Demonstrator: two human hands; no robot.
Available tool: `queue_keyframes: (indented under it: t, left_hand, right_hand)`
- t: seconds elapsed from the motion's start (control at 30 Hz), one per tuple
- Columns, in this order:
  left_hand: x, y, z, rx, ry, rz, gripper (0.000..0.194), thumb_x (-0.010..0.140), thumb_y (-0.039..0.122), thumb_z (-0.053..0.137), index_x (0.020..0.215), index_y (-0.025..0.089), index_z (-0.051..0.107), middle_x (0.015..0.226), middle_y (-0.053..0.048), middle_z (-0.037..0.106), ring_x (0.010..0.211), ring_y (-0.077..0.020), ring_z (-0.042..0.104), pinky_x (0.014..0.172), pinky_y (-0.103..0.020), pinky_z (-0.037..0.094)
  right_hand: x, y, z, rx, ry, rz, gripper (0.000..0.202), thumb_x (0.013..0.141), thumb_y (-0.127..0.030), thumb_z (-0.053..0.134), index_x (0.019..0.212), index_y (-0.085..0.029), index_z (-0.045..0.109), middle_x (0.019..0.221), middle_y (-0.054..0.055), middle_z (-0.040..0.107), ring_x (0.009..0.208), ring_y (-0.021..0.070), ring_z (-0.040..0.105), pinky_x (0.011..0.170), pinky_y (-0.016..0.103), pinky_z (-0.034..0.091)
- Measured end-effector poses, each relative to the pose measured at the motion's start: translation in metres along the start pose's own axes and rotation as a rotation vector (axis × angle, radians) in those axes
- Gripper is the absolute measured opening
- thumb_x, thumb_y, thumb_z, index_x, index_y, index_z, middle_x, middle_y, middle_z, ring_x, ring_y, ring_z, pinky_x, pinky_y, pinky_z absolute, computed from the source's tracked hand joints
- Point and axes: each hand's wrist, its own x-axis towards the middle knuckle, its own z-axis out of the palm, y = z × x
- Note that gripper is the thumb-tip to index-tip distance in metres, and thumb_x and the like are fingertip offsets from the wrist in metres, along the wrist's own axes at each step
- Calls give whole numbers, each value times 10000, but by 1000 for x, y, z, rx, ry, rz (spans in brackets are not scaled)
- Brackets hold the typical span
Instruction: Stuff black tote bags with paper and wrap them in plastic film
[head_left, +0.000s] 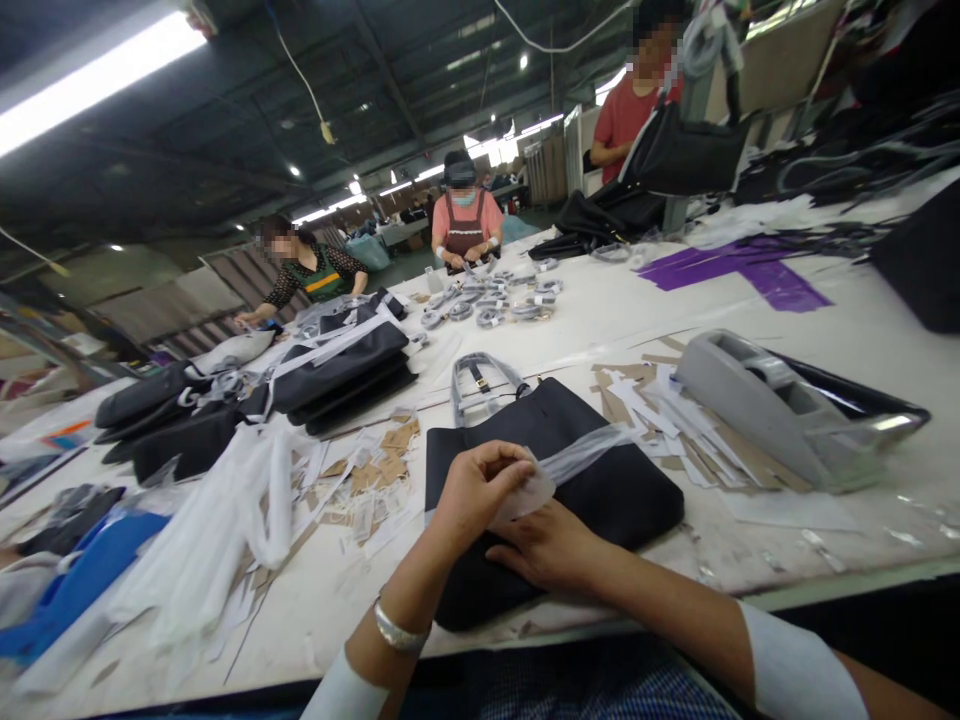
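A black bag (600, 490) lies on the white table in front of me, its handles (487, 385) wrapped in clear plastic and pointing away. A translucent strip (589, 452) runs across the bag. My left hand (476, 490) is raised over the bag's left part, thumb and fingers pinched on a piece of translucent wrap. Below and to the right, my right hand (551, 545) rests on the bag under that wrap, thumb apart; its other fingertips are partly hidden by the wrap.
A grey tape dispenser (772, 410) stands at right beside paper strips (697, 430). At left are stacked black bags (337, 370), white plastic strips (217, 530), brown tags (386, 460) and blue material (82, 580). Coiled handles (487, 300) and purple sheets (735, 270) lie farther back. Three people work beyond.
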Motion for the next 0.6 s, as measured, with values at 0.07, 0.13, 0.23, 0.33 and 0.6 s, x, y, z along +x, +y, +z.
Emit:
queue_keyframes:
  t: [0.07,0.13,0.23,0.33,0.6]
  left_hand:
    - [5,5,5,-23,-1,-4,161,784,296,732,847,150,707,774,-45,736,704,-169,685,677,-255,534]
    - [10,6,11,-31,-6,-2,158,782,287,739,852,148,710,774,-47,741,711,-175,698,692,-267,554]
    - [18,3,23,-39,-43,5,157,775,261,747,876,145,714,804,-50,749,745,-181,713,731,-279,575]
    - [25,-1,32,-71,-67,-1,202,762,248,759,928,142,712,831,-53,754,767,-186,722,766,-295,584]
    - [46,-19,47,105,-48,79,214,788,171,725,1000,147,715,930,-80,759,890,-213,724,854,-331,573]
  right_hand:
    - [0,-1,-1,-7,-7,29,342,933,-423,580,1190,-215,667,1231,113,668,1151,314,582,1006,477,435]
    - [-1,-1,1,2,-16,56,328,944,-430,557,1158,-215,681,1138,109,705,1084,313,619,964,474,461]
    - [-2,0,6,16,-19,58,347,960,-424,522,1175,-201,679,1142,115,709,1082,324,627,947,479,471]
    - [-3,2,9,31,-15,37,361,962,-406,518,1206,-185,667,1188,116,697,1137,319,608,986,466,454]
    - [-2,4,7,110,25,-4,549,957,-388,541,1460,-189,447,1489,129,464,1337,295,458,1116,476,357]
